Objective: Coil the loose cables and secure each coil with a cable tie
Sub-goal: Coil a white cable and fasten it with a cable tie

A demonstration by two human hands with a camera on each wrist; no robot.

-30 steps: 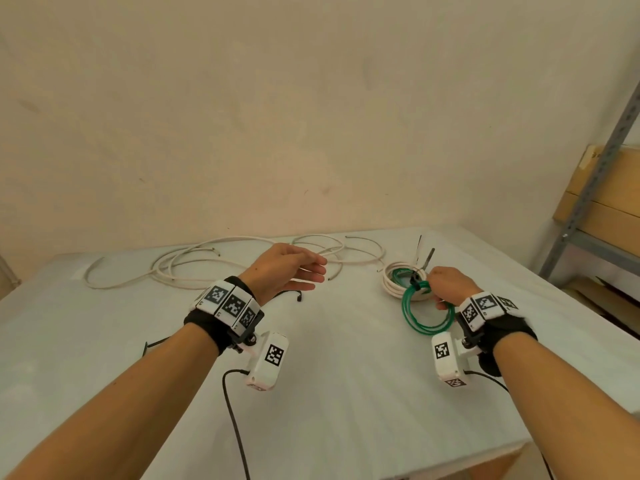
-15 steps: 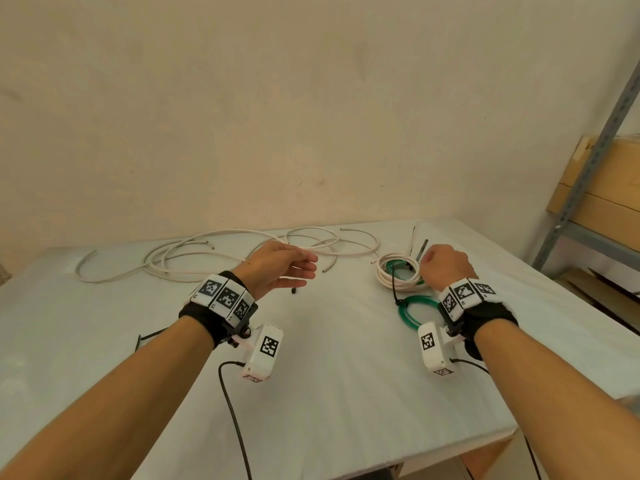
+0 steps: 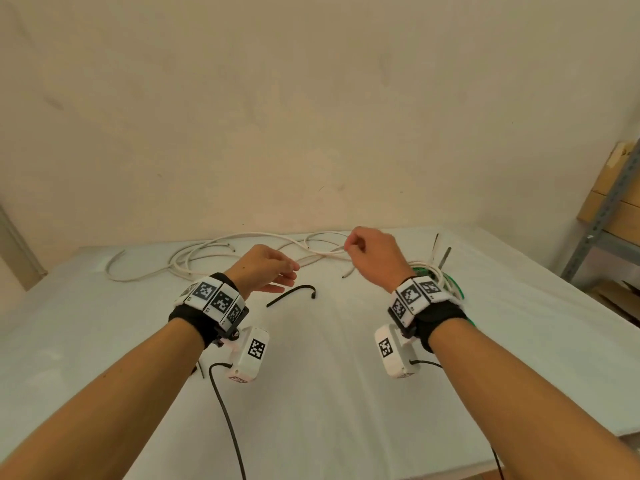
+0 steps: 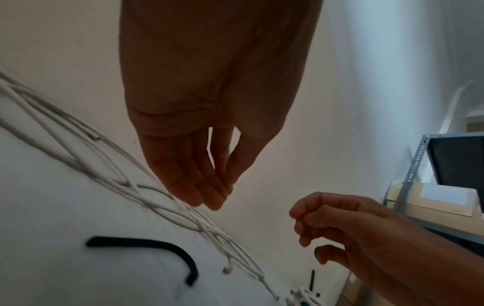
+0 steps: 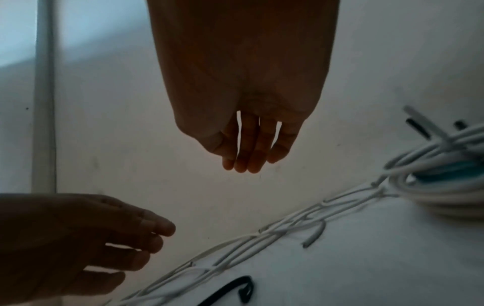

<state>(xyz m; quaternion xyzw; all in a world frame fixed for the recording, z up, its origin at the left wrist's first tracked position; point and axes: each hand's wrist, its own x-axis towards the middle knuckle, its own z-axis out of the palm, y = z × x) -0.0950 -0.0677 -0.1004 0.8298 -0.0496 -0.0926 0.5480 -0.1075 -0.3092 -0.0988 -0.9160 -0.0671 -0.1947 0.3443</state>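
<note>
A long loose white cable (image 3: 207,258) sprawls across the far part of the white table (image 3: 329,393). A black cable tie (image 3: 294,294) lies bent on the table just in front of my left hand (image 3: 291,275), which hovers with relaxed, nearly straight fingers and holds nothing. My right hand (image 3: 349,247) hangs over a strand of the loose cable near its end; its fingers are loosely curled, and the right wrist view shows nothing between its fingers (image 5: 243,163). Behind my right wrist lie a tied white coil (image 3: 426,268) and a green coil (image 3: 457,289), partly hidden.
Black tie tails (image 3: 446,254) stick up from the coils. Another short black piece (image 3: 200,370) lies under my left wrist. A metal shelf (image 3: 602,209) with cardboard boxes stands at the right, off the table. A wall rises directly behind the table.
My right hand let go of the green coil, leaving it by the white coil, and moved left and up over the loose white cable. The left hand stayed near the black tie.
</note>
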